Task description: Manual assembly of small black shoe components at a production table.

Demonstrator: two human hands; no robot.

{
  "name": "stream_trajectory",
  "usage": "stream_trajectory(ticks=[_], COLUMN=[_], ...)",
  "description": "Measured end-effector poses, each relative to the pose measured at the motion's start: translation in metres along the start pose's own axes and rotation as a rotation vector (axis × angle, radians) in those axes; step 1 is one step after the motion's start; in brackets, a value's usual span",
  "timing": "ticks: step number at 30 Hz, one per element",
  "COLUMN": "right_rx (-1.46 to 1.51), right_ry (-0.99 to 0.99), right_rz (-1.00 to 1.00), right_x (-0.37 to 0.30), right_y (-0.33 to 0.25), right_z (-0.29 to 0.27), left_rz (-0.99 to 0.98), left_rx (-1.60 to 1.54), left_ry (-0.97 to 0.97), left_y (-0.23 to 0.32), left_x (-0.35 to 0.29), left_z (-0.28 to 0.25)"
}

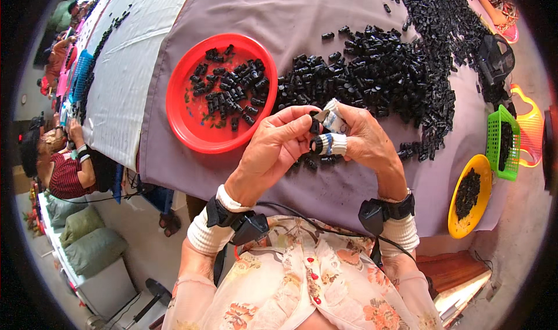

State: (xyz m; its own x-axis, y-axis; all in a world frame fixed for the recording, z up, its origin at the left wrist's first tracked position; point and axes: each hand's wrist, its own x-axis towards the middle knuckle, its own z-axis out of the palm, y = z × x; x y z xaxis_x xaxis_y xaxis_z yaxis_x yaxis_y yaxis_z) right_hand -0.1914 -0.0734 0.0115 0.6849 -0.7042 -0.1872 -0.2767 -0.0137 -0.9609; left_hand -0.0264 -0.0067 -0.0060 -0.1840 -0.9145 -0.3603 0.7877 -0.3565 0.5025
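Note:
In front of my chest, above the near edge of the cloth-covered table, both hands meet at the fingertips. My left hand (268, 154) pinches a small black plastic part (316, 126) between thumb and fingers. Closing in from the other side, my right hand (371, 138) wears white knit finger covers (332, 144) with dark and blue stripes on two digits. A thin greyish-brown sliver shows by its fingertips, too small to name. Just beyond lies a big heap of black plastic parts (372, 68). Left of it, a red round tray (180, 121) holds several similar black parts.
Black parts spread along the table's (232, 10) far right. At the right edge are a yellow plate (453, 216), a green basket (494, 121) and an orange basket (532, 129). A cable (290, 209) runs between my wrist straps. A person (70, 167) sits at left.

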Motion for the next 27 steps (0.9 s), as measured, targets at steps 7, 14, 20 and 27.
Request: stream_trajectory(ticks=[7,14,20,27], right_rx=[-0.051,-0.155,-0.002,-0.043], right_ry=[-0.009,-0.001,0.048,0.013], right_rz=[-0.078,-0.150,-0.112,-0.079], right_x=[0.0016,0.0040,0.0073,0.0073], right_y=[0.0074,0.0023,0.0036,0.0020], right_z=[0.0030,0.0069,0.0078,0.0057], left_rz=[-0.004,0.009,0.030,0.012], left_rx=[-0.013,0.005,-0.041,-0.043], left_ry=[0.004,0.025,-0.010,0.007], left_y=[0.0014,0.0026,0.0065,0.0057], left_x=[-0.0018,-0.0030,-0.0024,-0.0050], left_z=[0.0004,0.0006,0.0030,0.0036])
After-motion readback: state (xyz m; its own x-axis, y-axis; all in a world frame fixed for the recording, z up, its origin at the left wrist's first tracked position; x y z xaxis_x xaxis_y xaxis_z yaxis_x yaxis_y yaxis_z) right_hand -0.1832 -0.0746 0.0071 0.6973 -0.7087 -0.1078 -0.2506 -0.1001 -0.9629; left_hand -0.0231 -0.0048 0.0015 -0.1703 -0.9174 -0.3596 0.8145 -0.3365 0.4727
